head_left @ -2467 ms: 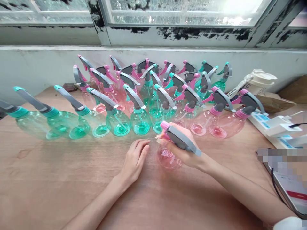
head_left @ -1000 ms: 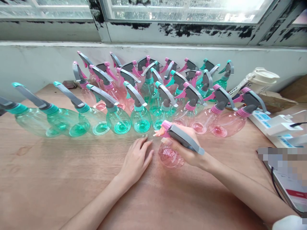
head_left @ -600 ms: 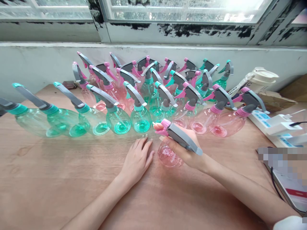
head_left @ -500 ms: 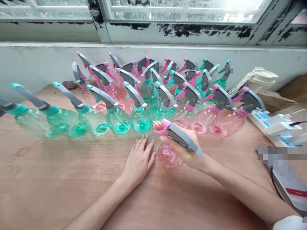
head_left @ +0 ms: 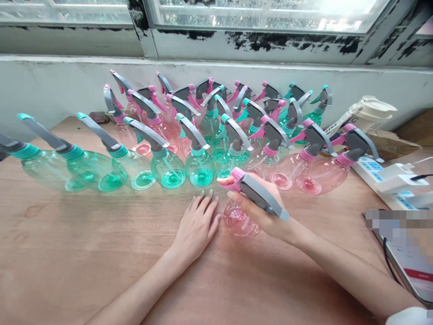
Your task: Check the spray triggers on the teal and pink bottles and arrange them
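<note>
My right hand [head_left: 265, 207] is wrapped round the neck of a pink spray bottle [head_left: 241, 221], with its grey and pink spray head showing above the fingers. The bottle's clear round body is at table level; part of it is hidden by the hand. My left hand [head_left: 198, 221] lies flat on the wooden table [head_left: 101, 253], palm down, fingers stretched forward, just left of that bottle and holding nothing. Beyond both hands stands a front row of spray bottles, a green one [head_left: 200, 169] nearest the left hand and a pink one [head_left: 323, 174] toward the right.
Several more pink and green spray bottles crowd behind the front row, up to the white wall [head_left: 54, 85]. At the right are a lidded cream cup [head_left: 368, 115], a cardboard box [head_left: 389, 141], a power strip [head_left: 370, 174] with plugs, and a partly blurred flat device [head_left: 411, 271] with a cable.
The view has shifted very slightly. Both hands keep their places, and the right hand still grips the pink spray bottle in nearly the same pose.
</note>
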`<act>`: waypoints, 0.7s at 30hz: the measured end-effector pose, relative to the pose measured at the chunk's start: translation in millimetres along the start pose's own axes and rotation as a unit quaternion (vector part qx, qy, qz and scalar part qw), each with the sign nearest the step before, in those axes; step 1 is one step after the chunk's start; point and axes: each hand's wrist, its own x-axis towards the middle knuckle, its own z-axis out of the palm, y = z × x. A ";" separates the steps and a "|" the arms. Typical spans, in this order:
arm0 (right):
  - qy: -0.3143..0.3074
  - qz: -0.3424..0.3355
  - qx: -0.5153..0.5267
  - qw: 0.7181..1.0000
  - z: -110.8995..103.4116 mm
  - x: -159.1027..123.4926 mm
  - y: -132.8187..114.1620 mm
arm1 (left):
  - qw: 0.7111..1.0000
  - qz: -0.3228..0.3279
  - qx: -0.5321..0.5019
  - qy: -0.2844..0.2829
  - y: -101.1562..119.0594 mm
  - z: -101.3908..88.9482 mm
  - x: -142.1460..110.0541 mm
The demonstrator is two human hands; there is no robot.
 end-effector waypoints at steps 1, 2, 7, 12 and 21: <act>0.002 0.000 -0.007 1.000 -0.1 0.7 -1.1 | 1.000 0.000 0.000 -0.002 0.2 -0.4 0.3; 0.005 -0.001 -0.014 1.000 -0.2 1.5 -2.1 | 1.000 0.000 0.002 -0.005 0.4 -1.0 0.6; 0.004 -0.015 -0.047 0.999 -2.3 4.6 -3.7 | 1.000 -0.002 0.008 -0.014 0.9 -2.2 1.5; 0.004 -0.027 -0.073 0.997 -4.0 4.7 -1.7 | 1.000 -0.002 0.002 -0.011 0.2 -1.5 0.9; -0.006 -0.003 -0.036 0.999 -1.9 -0.1 -2.7 | 1.000 -0.004 -0.019 -0.004 0.0 -2.5 0.7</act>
